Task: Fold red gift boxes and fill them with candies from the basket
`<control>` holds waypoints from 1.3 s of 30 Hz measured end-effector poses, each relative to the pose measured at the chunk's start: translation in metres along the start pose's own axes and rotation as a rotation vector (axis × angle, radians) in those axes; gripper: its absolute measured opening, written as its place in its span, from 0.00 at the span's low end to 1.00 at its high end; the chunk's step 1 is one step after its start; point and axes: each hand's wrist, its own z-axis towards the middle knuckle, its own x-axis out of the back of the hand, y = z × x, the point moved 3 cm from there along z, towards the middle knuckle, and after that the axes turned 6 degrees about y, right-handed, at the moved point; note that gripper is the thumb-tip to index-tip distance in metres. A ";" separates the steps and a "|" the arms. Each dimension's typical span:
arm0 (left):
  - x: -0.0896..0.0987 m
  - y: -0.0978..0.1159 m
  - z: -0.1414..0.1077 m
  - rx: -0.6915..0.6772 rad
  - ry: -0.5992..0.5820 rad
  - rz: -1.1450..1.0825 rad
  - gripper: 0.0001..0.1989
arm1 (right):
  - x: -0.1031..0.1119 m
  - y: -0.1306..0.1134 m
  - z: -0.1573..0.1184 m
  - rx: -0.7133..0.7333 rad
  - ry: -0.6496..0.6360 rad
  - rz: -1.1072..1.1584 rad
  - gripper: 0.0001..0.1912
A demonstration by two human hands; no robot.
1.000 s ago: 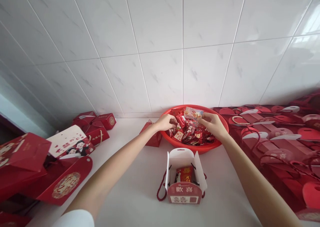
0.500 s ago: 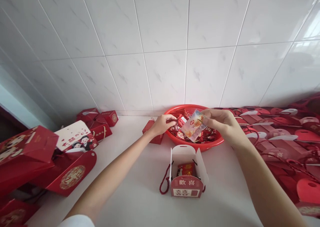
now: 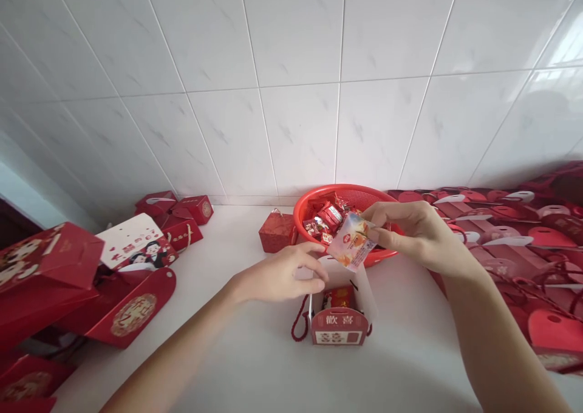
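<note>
Between the thumb and fingers of my right hand [image 3: 410,237] is a flat printed snack packet [image 3: 350,243], pale with orange and blue. It hangs over the back of an opened red-and-white gift box [image 3: 339,325]. Inside that box lies a red wrapped packet [image 3: 339,297]. My left hand [image 3: 286,273] is at the box's left side, fingers apart and holding nothing; whether it touches the box I cannot tell. Behind both hands stands a red plastic basket [image 3: 314,194] of wrapped sweets [image 3: 330,215], partly hidden by my right hand and the packet.
A small closed red box [image 3: 276,232] stands left of the basket. Red gift boxes [image 3: 136,310] crowd the left side of the white table [image 3: 218,352]. Rows of red boxes with cords [image 3: 510,261] fill the right. A tiled wall [image 3: 296,133] rises behind.
My right hand has brought the packet nearer, from over the basket toward the opened box. My left hand has drawn back from the basket's edge to the box's left side.
</note>
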 end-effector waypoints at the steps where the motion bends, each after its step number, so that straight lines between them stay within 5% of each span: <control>1: -0.002 0.004 -0.005 0.018 -0.015 0.020 0.13 | -0.001 -0.002 -0.001 0.013 -0.022 -0.027 0.12; 4: -0.009 0.018 -0.017 -0.040 0.002 0.039 0.32 | -0.006 -0.011 -0.006 0.057 -0.112 -0.119 0.10; 6: -0.014 0.026 -0.024 -0.100 0.043 0.047 0.37 | -0.008 -0.017 -0.011 0.075 -0.172 -0.174 0.08; 14: -0.022 0.025 -0.030 -0.156 0.166 0.096 0.33 | -0.003 -0.039 -0.023 0.122 -0.201 -0.310 0.09; 22: -0.022 0.009 -0.021 -0.155 0.261 0.029 0.36 | -0.001 -0.036 -0.027 0.045 -0.179 -0.470 0.10; 27: -0.018 -0.004 -0.013 -0.076 0.240 -0.020 0.31 | 0.006 -0.014 -0.016 -0.053 -0.028 -0.559 0.11; 32: -0.017 -0.008 -0.011 -0.048 0.196 -0.068 0.30 | 0.013 0.041 0.008 -0.222 0.265 -0.763 0.11; 35: -0.016 -0.011 -0.011 -0.039 0.193 -0.073 0.29 | 0.008 0.066 0.015 -0.266 0.236 -0.821 0.09; 39: -0.011 -0.019 -0.008 -0.005 0.217 -0.084 0.28 | -0.002 0.058 0.013 -0.137 0.067 -0.626 0.13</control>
